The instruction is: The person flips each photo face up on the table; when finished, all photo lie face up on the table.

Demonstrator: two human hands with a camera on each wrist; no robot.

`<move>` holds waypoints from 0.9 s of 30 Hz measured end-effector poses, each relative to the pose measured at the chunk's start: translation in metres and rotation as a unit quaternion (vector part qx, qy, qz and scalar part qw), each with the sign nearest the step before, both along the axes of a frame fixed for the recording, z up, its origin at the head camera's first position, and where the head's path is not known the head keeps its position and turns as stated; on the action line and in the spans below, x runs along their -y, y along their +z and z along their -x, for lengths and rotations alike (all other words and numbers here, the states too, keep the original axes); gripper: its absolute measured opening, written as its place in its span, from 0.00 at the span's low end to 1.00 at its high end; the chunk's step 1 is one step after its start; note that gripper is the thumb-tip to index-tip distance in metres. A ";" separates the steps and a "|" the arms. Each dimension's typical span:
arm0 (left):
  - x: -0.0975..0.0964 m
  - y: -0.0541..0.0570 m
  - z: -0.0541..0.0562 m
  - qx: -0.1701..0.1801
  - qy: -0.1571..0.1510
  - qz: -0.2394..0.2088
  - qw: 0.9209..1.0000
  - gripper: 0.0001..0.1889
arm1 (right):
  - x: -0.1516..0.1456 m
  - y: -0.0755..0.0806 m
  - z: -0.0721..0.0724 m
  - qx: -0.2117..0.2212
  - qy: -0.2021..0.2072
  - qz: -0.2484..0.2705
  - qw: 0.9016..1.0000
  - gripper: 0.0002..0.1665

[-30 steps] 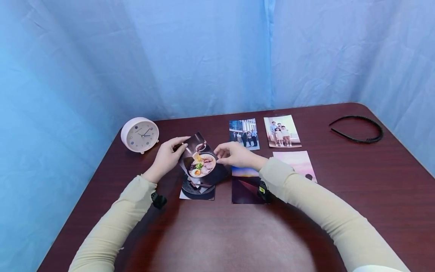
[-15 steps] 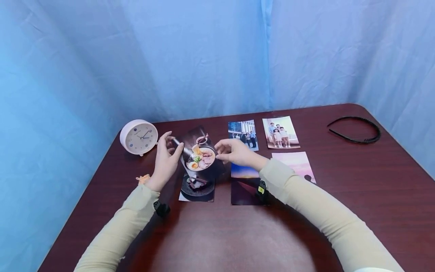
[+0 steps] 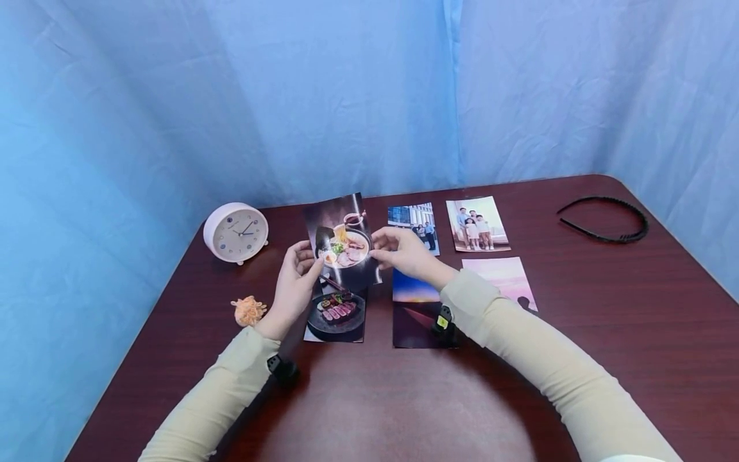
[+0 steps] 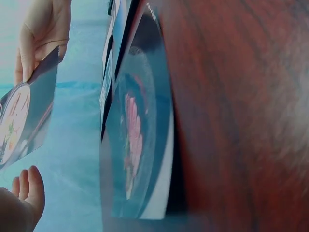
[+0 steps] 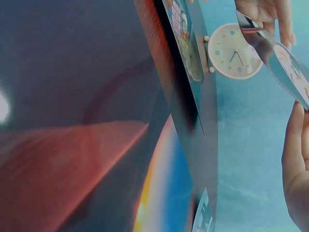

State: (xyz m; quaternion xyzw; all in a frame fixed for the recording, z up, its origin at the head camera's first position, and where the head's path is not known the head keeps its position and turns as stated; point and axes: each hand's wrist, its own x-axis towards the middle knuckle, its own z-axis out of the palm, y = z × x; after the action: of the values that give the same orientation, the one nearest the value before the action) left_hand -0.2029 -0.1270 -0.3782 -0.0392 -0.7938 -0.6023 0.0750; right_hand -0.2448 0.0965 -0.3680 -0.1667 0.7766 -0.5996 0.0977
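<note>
In the head view, a photo of a ramen bowl (image 3: 346, 234) is held up, tilted, over the table. My right hand (image 3: 407, 253) pinches its right edge between thumb and fingers. My left hand (image 3: 297, 279) is at the photo's left edge, the thumb overlapping it from this angle. In the left wrist view the left hand's relaxed fingers (image 4: 35, 186) show a gap to the photo. Below lies a photo of sliced meat on a dark plate (image 3: 336, 317), its top partly covered. Under my right wrist, a dark sunset photo (image 3: 412, 321) is partly hidden.
A group photo (image 3: 424, 221), a family photo (image 3: 478, 224) and a pink-sky photo (image 3: 505, 276) lie at the right. A white alarm clock (image 3: 237, 232) stands back left. A small bunched orange thing (image 3: 249, 311) is by my left wrist. A black headband (image 3: 635, 221) lies far right.
The ramen photo has turned more upright and risen. My left hand has moved from its upper left edge to lower down. My right hand keeps its pinch. The orange thing has come into sight.
</note>
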 end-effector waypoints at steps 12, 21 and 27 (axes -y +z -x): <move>-0.005 -0.012 -0.004 0.004 0.007 -0.076 0.997 0.14 | 0.002 -0.008 0.001 0.055 -0.061 0.058 0.995 0.18; -0.007 -0.016 -0.002 0.018 0.004 -0.086 0.996 0.14 | 0.002 -0.011 0.001 0.072 -0.065 0.099 0.990 0.18; -0.005 -0.016 0.002 0.017 0.009 -0.090 0.996 0.14 | 0.001 -0.014 0.000 0.075 -0.013 0.058 0.995 0.25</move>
State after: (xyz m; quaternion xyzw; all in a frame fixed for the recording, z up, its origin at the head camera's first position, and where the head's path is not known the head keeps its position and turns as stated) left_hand -0.2052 -0.1218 -0.3944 -0.0148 -0.7379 -0.6710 0.0702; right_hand -0.2444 0.0957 -0.3818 -0.1163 0.7333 -0.6555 0.1380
